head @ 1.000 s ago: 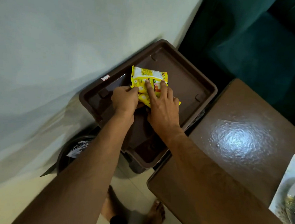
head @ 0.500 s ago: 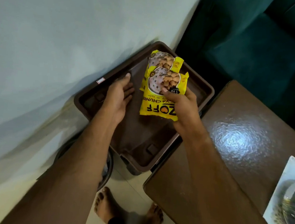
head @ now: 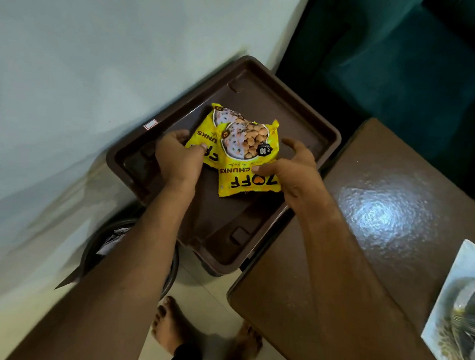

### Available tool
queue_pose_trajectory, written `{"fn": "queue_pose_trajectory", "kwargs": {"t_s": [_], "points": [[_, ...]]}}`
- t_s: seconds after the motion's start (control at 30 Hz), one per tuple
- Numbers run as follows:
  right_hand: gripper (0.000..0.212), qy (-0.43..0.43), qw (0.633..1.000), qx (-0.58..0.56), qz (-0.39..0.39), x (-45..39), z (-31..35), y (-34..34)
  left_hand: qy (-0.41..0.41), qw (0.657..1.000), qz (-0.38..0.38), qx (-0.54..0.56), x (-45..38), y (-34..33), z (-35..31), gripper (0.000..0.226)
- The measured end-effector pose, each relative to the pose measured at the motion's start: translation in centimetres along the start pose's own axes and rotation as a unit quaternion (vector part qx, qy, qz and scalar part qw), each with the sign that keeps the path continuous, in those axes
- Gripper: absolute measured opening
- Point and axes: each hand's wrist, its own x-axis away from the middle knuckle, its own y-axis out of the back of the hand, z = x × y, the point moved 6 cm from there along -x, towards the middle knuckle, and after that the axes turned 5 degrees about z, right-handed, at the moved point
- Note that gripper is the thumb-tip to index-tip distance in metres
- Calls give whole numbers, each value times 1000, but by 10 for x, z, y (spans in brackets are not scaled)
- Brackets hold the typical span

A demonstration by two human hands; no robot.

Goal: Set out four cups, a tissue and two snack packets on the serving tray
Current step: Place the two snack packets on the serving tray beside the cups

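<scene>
- Two yellow snack packets over the brown serving tray [head: 314, 123], overlapped: front packet [head: 249, 163] covers the lower right of the rear packet [head: 205, 137].
- Left hand [head: 178, 161]: thumb and fingers pinching the left edge of the rear packet.
- Right hand [head: 291, 170]: thumb pressed on the front packet's right side near the print, other fingers spread and curled above it, not closed.
- Can't tell whether the packets lie flat on the tray floor or sit slightly lifted; the front one's bottom edge looks curled up.
- The tray sits between the wall and the brown desk [head: 369, 218], seemingly perched on something over a bin [head: 103, 243], so support may be shaky. Press lightly.
- No cups or tissue in view; tray otherwise bare. Judging by that, the task is early.
- Doing this step well: slide the packets apart so they lie side by side, flat, print up, tucked toward one end or corner. That leaves clear floor for four cups and the tissue.
- Foil is slippery and puffy: move by the crimped edges, don't squeeze the middle.
- Risk: pushing down on the unsupported near end could tip the tray.
</scene>
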Motion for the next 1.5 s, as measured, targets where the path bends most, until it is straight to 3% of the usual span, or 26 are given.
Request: {"fn": "queue_pose_trajectory", "kwargs": {"t_s": [0.07, 0.13, 0.23, 0.33, 0.4, 0.53, 0.63, 0.77, 0.87, 0.97, 1.13, 1.23, 1.37, 1.43, 1.5], "points": [[97, 7, 999, -38, 17, 0, 1, 0, -87, 990, -59, -93, 10, 7, -16, 43], [86, 18, 995, -91, 47, 2, 2, -1, -130, 988, -47, -63, 19, 4, -29, 35], [73, 35, 981, -160, 102, 4, 2, -6, -61, 996, 70, -4, 18, -15, -32, 36], [70, 46, 977, -158, 137, 5, 1, -10, 7, 977, 191, 98, 16, -32, -31, 32], [71, 45, 979, -145, 139, 5, -1, -11, -8, 977, 183, 113, 16, -32, -32, 32], [67, 32, 988, -72, 132, 6, 1, -6, -88, 989, 112, 29, 23, -26, -29, 43], [46, 43, 994, -34, 96, 6, 11, 6, -126, 986, 108, 21, 23, -22, -26, 45], [48, 36, 999, -31, 1, -4, 20, 19, -171, 973, 157, 6, 26, -27, -28, 41], [13, 53, 997, -16, -45, -9, 21, 22, -194, 967, 168, -2, 31, -32, -25, 44], [17, 85, 990, 11, -108, -13, 23, 28, -213, 961, 175, -10, 37, -35, -24, 42], [9, 186, 952, 166, -180, -16, 36, 29, -210, 960, 183, 26, 40, -40, -24, 45], [5, 221, 938, 202, -175, -14, 43, 27, -206, 957, 196, 53, 39, -43, -23, 41], [36, 196, 940, 258, -109, -16, 54, 22, -224, 942, 241, 58, 41, -48, -27, 12], [43, 191, 931, 305, -63, -17, 62, 16, -238, 932, 269, 47, 42, -52, -30, 15], [36, 198, 919, 339, -31, -18, 67, 10, -256, 924, 284, 24, 42, -56, -33, 21]]}}
